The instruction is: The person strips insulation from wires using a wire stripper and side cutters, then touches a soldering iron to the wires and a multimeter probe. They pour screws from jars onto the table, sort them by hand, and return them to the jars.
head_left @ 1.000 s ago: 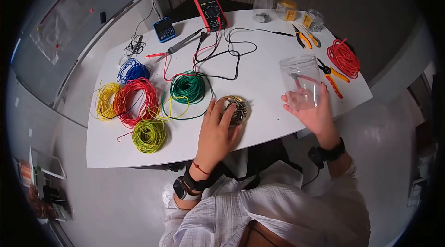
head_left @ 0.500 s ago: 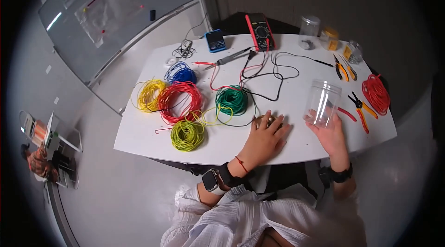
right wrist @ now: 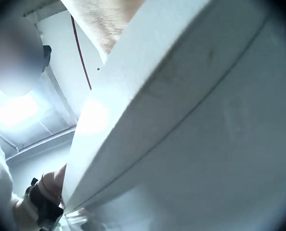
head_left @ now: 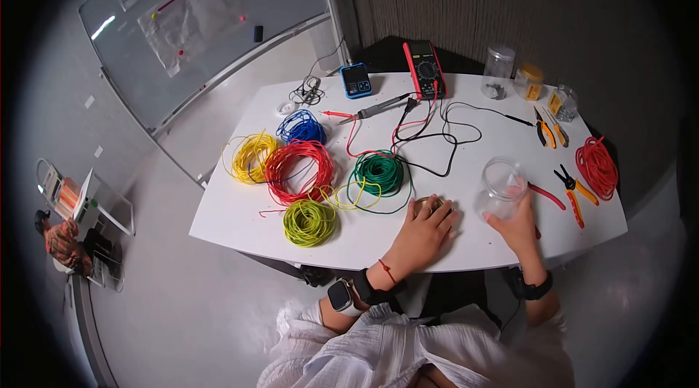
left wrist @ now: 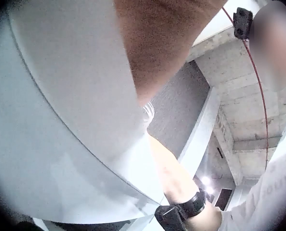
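Note:
My right hand (head_left: pixel 517 224) grips a clear, lidless jar (head_left: pixel 491 202) by its side, near the table's front edge. The jar is tilted, its round mouth turned up toward the head view. To its left, my left hand (head_left: pixel 426 239) lies palm down with fingers extended over a shallow round gold-rimmed dish (head_left: pixel 435 202). Most of that dish and its contents are hidden under the hand. In the left wrist view the forearm fills the top, and a bit of the jar's rim (left wrist: pixel 149 111) shows beyond it. The right wrist view shows mainly the table's edge and underside.
Coils of green (head_left: pixel 378 173), red (head_left: pixel 300 169), yellow (head_left: pixel 251 159), blue (head_left: pixel 301 128) and lime wire (head_left: pixel 309 224) lie left. A multimeter (head_left: pixel 426 71) and soldering iron (head_left: pixel 378 108) sit behind. On the right are wire strippers (head_left: pixel 573 195), pliers (head_left: pixel 544 131) and red wire (head_left: pixel 597 168).
The head view has swung, shifting the table right and down. The jar has gone from upright to tilted, its mouth now facing the head view. My left hand has spread further over the dish.

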### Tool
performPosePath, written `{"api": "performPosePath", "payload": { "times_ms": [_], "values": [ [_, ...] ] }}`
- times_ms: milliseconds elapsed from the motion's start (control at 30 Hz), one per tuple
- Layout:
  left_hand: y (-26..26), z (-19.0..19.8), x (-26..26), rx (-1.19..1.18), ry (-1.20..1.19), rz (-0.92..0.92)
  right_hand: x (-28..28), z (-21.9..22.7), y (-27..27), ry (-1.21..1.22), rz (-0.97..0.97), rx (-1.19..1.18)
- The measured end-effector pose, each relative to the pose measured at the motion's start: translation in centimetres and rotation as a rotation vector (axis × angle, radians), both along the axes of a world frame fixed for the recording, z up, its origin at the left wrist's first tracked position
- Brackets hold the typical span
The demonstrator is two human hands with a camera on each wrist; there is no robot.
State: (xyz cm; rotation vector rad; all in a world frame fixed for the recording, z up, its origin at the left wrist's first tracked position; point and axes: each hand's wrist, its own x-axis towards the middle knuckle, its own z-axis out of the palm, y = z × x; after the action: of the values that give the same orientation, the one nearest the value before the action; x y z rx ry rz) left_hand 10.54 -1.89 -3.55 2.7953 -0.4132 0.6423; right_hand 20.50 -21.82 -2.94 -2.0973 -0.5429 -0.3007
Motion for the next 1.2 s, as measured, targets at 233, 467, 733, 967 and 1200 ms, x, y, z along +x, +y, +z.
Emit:
{"api": "performPosePath", "payload": {
  "times_ms": [233,467,733,967,1200],
  "values": [
    [0.7,-0.3,0.1,-0.061,-0.006,-0.006,0.4,-0.9,0.1,-0.039,0.028,-0.065],
    [1.5,-0.3,0.2,-0.091,0.036,-0.057,-1.2,0.2,-0.8,-0.286,0.065,0.293],
    [1.1,0.2,-0.4,-0.129,-0.005,-0.005,-4.7,-0.9,-2.4,-0.53,0.207,0.215],
    [0.4,0.2,-0.4,-0.077,0.019,-0.027,-4.6,0.4,-1.3,-0.477,0.247,0.045],
    [0.3,0.1,-0.4,-0.047,0.018,-0.013,-4.3,0.9,-0.8,-0.487,0.278,0.034]
  ]
}}
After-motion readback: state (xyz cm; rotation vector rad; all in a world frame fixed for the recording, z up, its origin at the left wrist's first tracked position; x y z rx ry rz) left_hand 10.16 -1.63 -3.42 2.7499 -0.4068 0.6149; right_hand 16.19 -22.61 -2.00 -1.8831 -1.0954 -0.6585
